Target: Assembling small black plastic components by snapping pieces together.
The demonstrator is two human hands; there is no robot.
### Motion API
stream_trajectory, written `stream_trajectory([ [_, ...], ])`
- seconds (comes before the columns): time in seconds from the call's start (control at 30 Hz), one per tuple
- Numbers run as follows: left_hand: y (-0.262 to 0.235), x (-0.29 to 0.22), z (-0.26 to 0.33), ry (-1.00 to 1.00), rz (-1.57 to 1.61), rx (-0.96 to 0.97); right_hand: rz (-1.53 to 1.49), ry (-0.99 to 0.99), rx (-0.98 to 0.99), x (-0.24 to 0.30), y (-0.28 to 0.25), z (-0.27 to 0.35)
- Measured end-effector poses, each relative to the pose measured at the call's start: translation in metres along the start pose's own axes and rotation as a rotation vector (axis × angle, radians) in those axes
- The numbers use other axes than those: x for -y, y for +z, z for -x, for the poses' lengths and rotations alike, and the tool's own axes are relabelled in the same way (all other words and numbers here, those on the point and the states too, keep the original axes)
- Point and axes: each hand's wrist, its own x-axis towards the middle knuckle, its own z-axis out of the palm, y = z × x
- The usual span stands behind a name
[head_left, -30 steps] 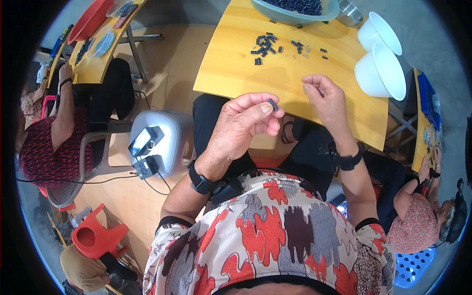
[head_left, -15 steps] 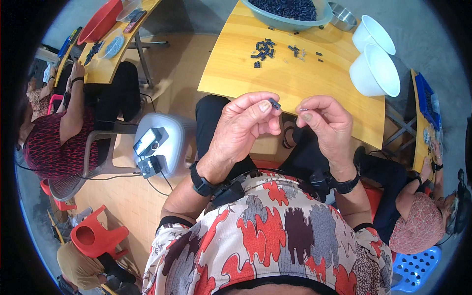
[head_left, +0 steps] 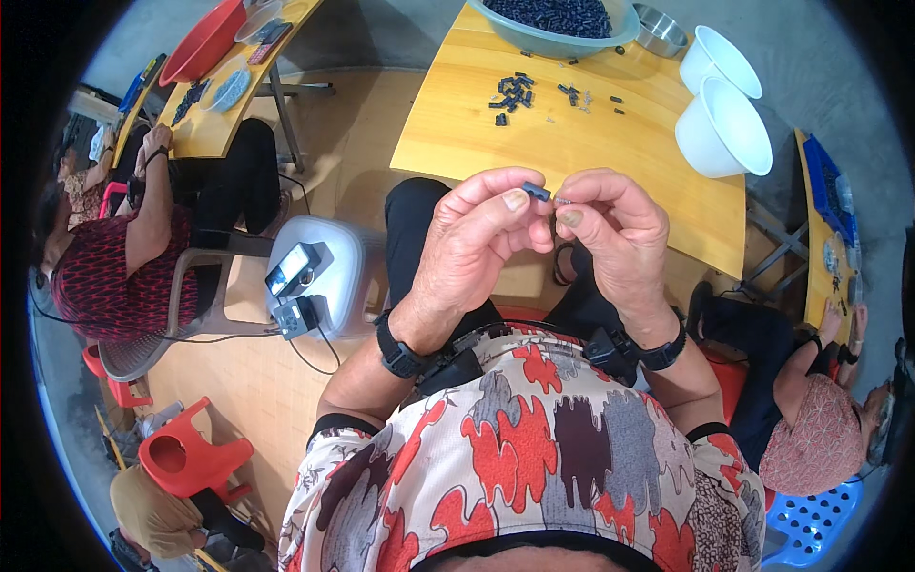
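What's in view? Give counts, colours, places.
Table: one, yellow, ahead
Bowl: one, pale blue, table's far edge
Pieces: many, dark, bowl and table
Metal dish: one, silver, beside bowl
Tubs: two, white, table's right
Side tables: at least two, yellow, both sides
Basin: one, red, left side table
Stools: at least three, grey, red, blue, both sides
Devices: two, black, grey stool
Other people: at least four, both sides
Left hand: one, holding dark piece
Right hand: one, pinching tiny piece

Yellow table (head_left: 448,133): dark parts (head_left: 515,92), basin (head_left: 562,43), metal bowl (head_left: 659,41), white tubs (head_left: 707,135)
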Motion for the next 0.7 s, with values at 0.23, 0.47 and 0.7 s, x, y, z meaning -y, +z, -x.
stream_trajectory([
  [0.23, 0.003, 0.004, 0.003, -0.016, 0.028, 0.004, 0.047, -0.040, -0.021, -0.002, 0.003, 0.001],
  [0.47, 0.005, 0.003, 0.005, -0.010, -0.135, -0.054, 0.084, 0.004, -0.014, 0.002, 0.001, 0.000],
  [0.7, 0.005, -0.004, 0.005, 0.027, -0.457, -0.082, 0.179, 0.015, 0.037, 0.000, -0.007, -0.001],
])
